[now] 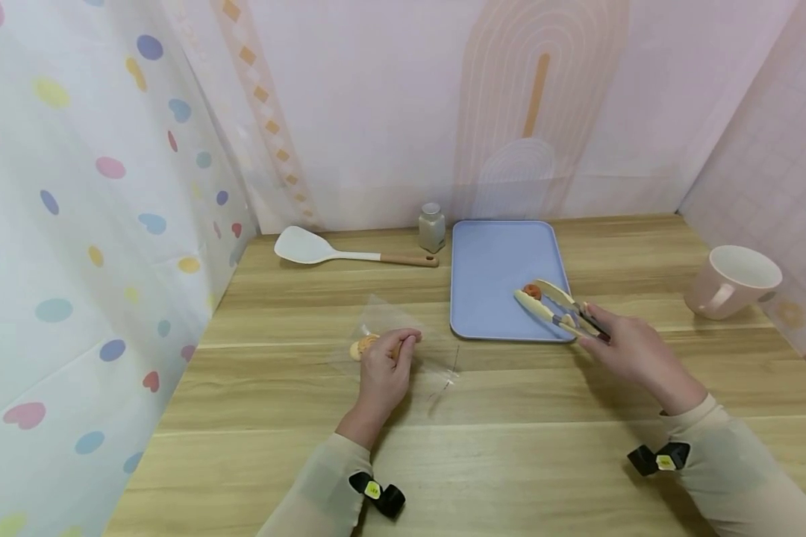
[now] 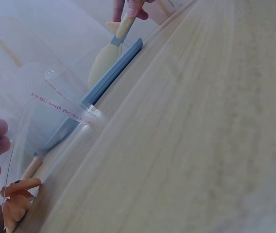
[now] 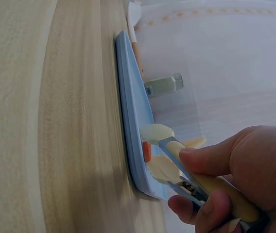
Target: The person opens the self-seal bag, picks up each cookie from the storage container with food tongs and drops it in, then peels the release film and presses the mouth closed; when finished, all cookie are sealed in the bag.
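Note:
My left hand (image 1: pixel 386 373) pinches the edge of a clear plastic bag (image 1: pixel 436 362) lying on the table. Inside the bag are light-brown baked-looking pieces (image 1: pixel 363 347), partly hidden by the hand; the left wrist view shows them as orange-brown pieces (image 2: pixel 19 204) below the fingers. With my right hand (image 1: pixel 634 354) I grip a pair of tongs (image 1: pixel 536 306) with cream-coloured tips, thumb on one arm and fingers under the other. Between the tips sits a small reddish-brown round piece (image 1: pixel 532 291), low over the near right part of a blue tray (image 1: pixel 504 261).
A white spatula (image 1: pixel 309 246) with a wooden handle lies at the back left. Beside the tray's far left corner stands a small glass jar (image 1: pixel 432 227). A pink mug (image 1: pixel 728 283) is at the right edge, and curtains hang behind and to the left.

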### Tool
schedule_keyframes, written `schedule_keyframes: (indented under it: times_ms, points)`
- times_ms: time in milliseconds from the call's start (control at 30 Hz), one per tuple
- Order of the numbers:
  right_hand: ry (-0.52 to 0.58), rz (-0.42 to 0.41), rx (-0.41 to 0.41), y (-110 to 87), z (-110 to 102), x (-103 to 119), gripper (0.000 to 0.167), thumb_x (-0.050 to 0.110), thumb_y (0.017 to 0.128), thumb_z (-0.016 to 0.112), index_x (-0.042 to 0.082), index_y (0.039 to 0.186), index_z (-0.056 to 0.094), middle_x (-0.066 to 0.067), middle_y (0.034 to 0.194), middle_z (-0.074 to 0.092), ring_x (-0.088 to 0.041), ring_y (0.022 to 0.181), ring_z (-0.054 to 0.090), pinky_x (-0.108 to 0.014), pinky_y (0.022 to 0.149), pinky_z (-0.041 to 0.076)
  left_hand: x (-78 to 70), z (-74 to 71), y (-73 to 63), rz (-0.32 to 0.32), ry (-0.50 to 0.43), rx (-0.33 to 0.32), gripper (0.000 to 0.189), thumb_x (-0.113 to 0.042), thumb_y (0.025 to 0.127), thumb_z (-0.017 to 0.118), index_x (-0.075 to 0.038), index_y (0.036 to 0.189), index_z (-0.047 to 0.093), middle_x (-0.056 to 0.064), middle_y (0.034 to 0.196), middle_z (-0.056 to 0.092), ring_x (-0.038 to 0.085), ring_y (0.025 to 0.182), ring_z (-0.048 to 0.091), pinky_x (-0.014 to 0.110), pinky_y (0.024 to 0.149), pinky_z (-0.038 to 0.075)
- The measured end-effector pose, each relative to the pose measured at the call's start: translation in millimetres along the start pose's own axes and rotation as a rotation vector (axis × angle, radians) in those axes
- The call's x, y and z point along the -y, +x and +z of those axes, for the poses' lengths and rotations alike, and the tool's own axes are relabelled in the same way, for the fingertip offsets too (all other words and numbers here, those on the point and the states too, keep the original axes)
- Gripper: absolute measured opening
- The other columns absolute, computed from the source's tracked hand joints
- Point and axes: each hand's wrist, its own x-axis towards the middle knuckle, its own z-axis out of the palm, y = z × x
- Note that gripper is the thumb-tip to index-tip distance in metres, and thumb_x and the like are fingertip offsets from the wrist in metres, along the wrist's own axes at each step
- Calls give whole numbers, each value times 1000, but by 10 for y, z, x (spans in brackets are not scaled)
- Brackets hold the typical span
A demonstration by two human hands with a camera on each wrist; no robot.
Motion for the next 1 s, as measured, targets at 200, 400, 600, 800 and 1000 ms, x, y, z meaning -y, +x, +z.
schedule_keyframes:
  times_ms: [200,400,600,800,1000]
  points:
    - [2,-22,-24,-29,-1,-5,67,36,95,60,2,147,35,-35,128,50,-31,81,52,-41,64,41,-7,4,5,4,1,1,9,-5,93,62,-4,92,71,5,89,72,17,83,69,32,73,56]
    - [47,-37,-18,-83,-24,42,66,38,96,58,3,148,34,-33,127,52,-23,63,48,-34,52,38,-11,2,5,-19,-10,8,10,-6,94,60,-5,93,71,4,89,72,16,83,68,31,74,55]
    - [102,-70,-2,-177,-25,134,66,40,96,58,4,147,36,-31,124,53,-16,50,37,-32,47,35,-13,-5,0,-34,-15,18,12,-7,95,59,-5,94,71,5,90,72,15,85,68,32,75,55]
    - [86,-121,-36,-271,-8,211,65,40,94,62,6,145,41,-22,102,61,-15,53,39,-30,50,35,-9,-7,-5,-47,-12,26,13,-8,96,58,-5,94,70,5,91,72,15,86,68,32,76,55]
    - [105,-181,-73,-374,5,305,63,33,90,68,6,143,45,-18,98,63,-11,51,37,-28,51,37,-16,-10,-4,-42,-2,31,13,-8,96,58,-5,94,70,5,90,72,15,85,68,32,76,55]
